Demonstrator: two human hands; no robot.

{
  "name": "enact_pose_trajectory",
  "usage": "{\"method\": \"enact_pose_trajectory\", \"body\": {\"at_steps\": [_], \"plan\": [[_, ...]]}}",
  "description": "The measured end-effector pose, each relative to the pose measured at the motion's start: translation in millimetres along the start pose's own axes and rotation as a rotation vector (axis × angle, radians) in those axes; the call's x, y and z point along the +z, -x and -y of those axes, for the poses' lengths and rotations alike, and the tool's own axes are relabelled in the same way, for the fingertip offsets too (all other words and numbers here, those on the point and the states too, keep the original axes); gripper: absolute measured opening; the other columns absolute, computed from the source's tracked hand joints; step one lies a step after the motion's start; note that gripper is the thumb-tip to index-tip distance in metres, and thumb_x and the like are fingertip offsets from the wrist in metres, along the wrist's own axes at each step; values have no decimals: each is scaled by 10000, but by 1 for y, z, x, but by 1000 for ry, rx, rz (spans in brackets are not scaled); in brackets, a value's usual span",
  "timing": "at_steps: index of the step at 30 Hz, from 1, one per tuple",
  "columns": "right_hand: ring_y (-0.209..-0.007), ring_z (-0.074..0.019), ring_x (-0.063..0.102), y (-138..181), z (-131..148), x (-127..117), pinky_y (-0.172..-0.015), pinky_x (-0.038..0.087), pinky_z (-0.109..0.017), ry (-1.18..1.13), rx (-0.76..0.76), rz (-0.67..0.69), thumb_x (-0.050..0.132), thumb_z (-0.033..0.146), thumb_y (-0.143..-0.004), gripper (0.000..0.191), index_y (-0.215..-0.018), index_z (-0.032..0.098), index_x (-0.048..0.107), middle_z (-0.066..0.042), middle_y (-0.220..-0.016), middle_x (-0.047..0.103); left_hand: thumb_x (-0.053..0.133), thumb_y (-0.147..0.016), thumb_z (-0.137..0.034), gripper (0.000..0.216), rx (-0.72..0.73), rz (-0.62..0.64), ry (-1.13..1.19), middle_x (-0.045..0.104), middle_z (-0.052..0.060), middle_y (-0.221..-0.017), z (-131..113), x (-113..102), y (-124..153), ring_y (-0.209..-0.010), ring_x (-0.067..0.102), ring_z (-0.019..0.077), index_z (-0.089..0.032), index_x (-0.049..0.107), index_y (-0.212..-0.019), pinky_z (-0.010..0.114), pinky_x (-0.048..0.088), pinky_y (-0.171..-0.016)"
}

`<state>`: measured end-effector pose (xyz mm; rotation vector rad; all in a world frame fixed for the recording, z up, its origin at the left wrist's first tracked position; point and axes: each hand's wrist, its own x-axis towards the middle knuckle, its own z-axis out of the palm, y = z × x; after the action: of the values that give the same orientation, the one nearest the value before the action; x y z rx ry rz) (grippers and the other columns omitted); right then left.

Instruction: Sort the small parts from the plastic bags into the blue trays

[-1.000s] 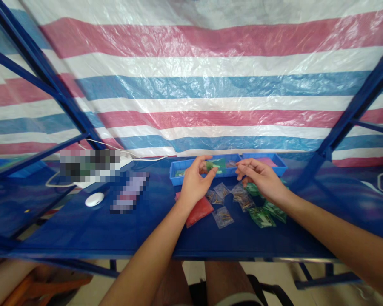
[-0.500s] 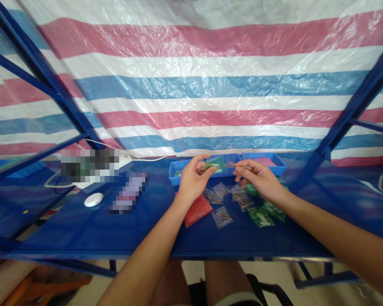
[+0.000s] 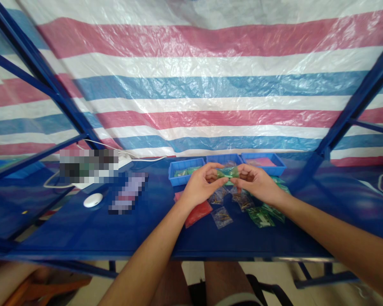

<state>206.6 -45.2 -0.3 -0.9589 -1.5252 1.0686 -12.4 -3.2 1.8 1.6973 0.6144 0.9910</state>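
My left hand [image 3: 200,186] and my right hand [image 3: 257,182] meet above the blue table [image 3: 83,229], and both pinch one small green plastic bag [image 3: 228,172] between their fingertips. Under the hands lie several small clear bags with thin metal parts [image 3: 222,216] and several green bags [image 3: 261,216]. A red packet [image 3: 198,212] lies just below my left wrist. Behind the hands stand three blue trays: the left tray [image 3: 181,165] holds greenish pieces, the middle tray [image 3: 225,159] is partly hidden, and the right tray [image 3: 264,162] holds something pink.
A white round object [image 3: 94,199] and white cables [image 3: 140,158] lie at the table's left, beside two blurred-out items. A red, white and blue striped tarp [image 3: 191,85] hangs behind. Blue frame bars [image 3: 44,72] slant at both sides. My knees show below the table's front edge.
My hands have come together and dropped slightly toward me. The green bag was held by my left hand alone; now both hands pinch it.
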Motion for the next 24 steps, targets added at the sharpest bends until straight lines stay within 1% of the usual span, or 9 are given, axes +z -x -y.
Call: {"method": "enact_pose_trajectory", "body": {"at_steps": [3,5,7,10,12,14,16,21,24], "plan": [[-601,-134,602,-1,1,0,-585,532,-284,-28,15,-15,887,528,-766,432,-948,221,644,9,-765,702,811,-874,-323,422,17,4,-6,736,55,-966,-1,2,0,-795,688,146,-175,628,-1224,260,523,-738],[-603,-139,624,-1,2,-1,-587,546,-292,-46,27,-40,887,526,-766,435,-969,223,651,7,-785,710,785,-888,-304,410,57,-47,-61,719,39,-929,-3,3,-1,-791,680,146,-185,600,-1233,257,517,-728],[-637,-155,656,-1,2,-2,-599,563,-304,-52,35,-65,872,536,-782,429,-992,222,670,-12,-827,731,752,-906,-289,410,120,-184,-147,695,12,-899,-4,1,-2,-787,671,145,-209,539,-1248,256,516,-728],[-705,-178,684,-2,3,-5,-599,564,-303,-53,33,-74,848,556,-805,424,-1009,217,697,-42,-871,749,703,-932,-288,350,191,-454,-314,674,-9,-900,-6,-9,-3,-757,653,138,-235,467,-1186,260,520,-732],[-701,-175,677,-3,3,-6,-587,552,-295,-43,30,-79,838,561,-815,416,-1001,213,705,-41,-852,741,689,-943,-310,308,198,-549,-466,668,-4,-917,-9,-20,-2,-752,641,142,-237,473,-1150,267,521,-738],[-677,-168,663,-3,2,-7,-580,541,-293,-28,30,-84,830,565,-824,410,-993,211,710,-36,-828,731,647,-973,-320,251,213,-577,-592,688,25,-982,-12,-30,0,-802,657,160,-231,493,-1150,289,529,-775],[-668,-168,655,-4,2,-8,-573,535,-293,-23,27,-87,825,575,-825,413,-985,212,712,-36,-822,728,622,-989,-320,245,233,-574,-716,701,60,-1053,-14,-39,1,-881,677,187,-216,525,-1189,320,535,-844],[-658,-165,645,-5,-1,-10,-568,528,-289,-4,10,-83,804,582,-844,412,-990,210,705,-40,-827,727,574,-1003,-275,437,222,-534,-861,717,103,-1154,-12,-52,1,-961,711,232,-201,495,-1426,367,553,-913],[-658,-161,643,-4,-2,-10,-570,525,-283,28,-9,-74,786,574,-866,405,-1011,205,702,-39,-825,723,538,-1003,-237,376,182,-492,-988,739,115,-1159,-7,-58,0,-1001,718,259,-191,577,-1374,394,548,-954]]}}
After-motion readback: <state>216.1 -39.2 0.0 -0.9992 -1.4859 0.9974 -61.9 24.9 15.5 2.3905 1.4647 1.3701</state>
